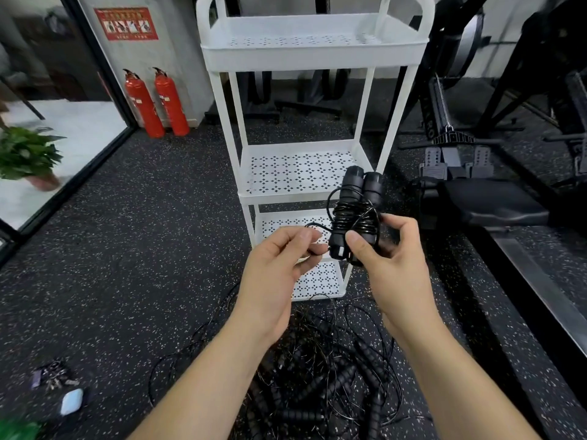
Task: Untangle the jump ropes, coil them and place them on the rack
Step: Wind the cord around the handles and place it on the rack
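Note:
A black jump rope (355, 214), its cord wound around its two handles held side by side, is up in front of the white rack (313, 49). My right hand (386, 258) grips the lower part of the handles. My left hand (279, 255) pinches the loose end of the thin cord just left of the bundle. A tangled pile of black jump ropes (324, 373) with ribbed handles lies on the floor below my arms. All tiers of the rack that I can see hold nothing.
Two red fire extinguishers (155, 103) stand by the wall at left. A potted plant (27, 154) is far left. Keys (54, 376) and a small pale blue case (72, 401) lie on the speckled floor. Black gym machines (482, 198) crowd the right.

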`<state>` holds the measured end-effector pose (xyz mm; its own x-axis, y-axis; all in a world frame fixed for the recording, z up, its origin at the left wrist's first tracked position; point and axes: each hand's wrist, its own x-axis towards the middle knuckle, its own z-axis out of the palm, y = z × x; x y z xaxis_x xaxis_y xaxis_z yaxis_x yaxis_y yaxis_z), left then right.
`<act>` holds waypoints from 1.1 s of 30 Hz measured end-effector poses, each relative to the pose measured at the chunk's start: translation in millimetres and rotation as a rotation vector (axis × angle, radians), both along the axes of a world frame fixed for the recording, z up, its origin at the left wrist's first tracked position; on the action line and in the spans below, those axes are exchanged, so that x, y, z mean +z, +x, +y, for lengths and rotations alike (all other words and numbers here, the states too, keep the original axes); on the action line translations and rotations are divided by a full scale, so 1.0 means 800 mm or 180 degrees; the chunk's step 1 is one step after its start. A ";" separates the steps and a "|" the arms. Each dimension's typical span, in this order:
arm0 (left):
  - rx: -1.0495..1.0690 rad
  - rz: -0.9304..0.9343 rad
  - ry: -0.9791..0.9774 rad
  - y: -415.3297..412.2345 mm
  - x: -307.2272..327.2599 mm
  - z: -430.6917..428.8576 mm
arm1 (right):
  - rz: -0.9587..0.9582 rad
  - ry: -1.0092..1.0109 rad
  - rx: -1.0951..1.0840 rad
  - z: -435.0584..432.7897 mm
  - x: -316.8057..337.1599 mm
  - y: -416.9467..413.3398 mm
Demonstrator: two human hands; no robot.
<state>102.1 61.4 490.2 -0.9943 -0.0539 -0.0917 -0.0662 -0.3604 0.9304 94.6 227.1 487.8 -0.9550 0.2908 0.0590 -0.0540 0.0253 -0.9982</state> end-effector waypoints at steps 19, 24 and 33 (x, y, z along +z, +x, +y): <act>0.0156 0.0032 0.0110 -0.013 0.001 -0.001 | 0.0089 0.0211 0.0063 -0.029 -0.006 0.018; 0.0416 0.0259 -0.0416 -0.017 0.003 -0.011 | -0.0136 -0.0096 0.0376 -0.034 -0.003 0.016; 0.0893 0.0832 -0.1946 -0.019 -0.003 -0.017 | -0.0413 -0.0438 0.0672 -0.033 0.003 0.019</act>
